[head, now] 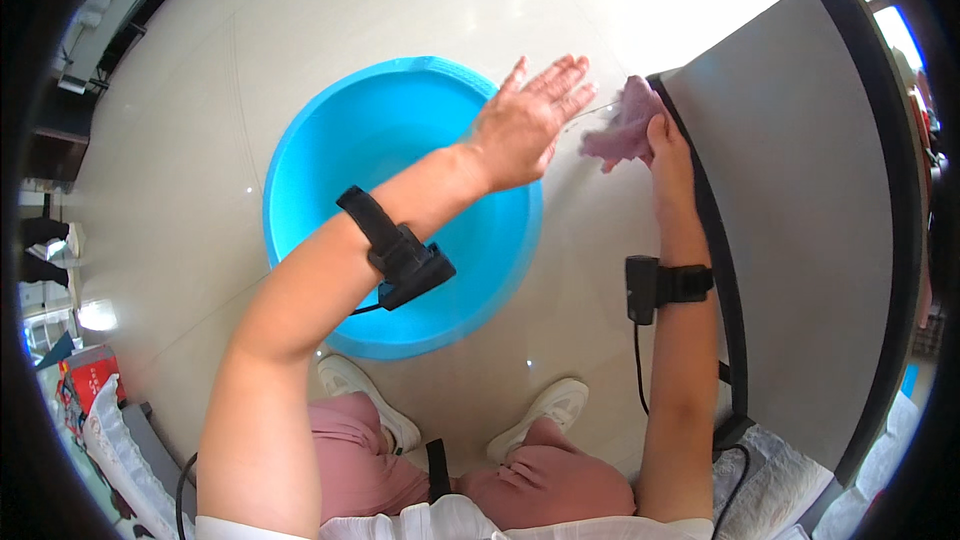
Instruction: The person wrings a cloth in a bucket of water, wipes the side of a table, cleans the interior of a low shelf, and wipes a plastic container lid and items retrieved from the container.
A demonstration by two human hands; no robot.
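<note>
Over the right rim of a large blue plastic basin (324, 157), my left hand (525, 124) is stretched out with its fingers apart and nothing in it. My right hand (666, 144) grips a crumpled mauve cloth (628, 124), held up to the right of the basin beside a grey panel. A thin line crosses the gap between my left hand and the cloth; whether it is a thread or water I cannot tell. My left forearm hides part of the basin's inside, and whether water lies in it is unclear.
The grey panel (802, 187) with black edging rises close along my right arm. Glossy pale floor tiles (172, 165) surround the basin. My white shoes (544, 416) stand near its front. A red package (91, 375) lies at the left, and another person's feet (73, 240) show there.
</note>
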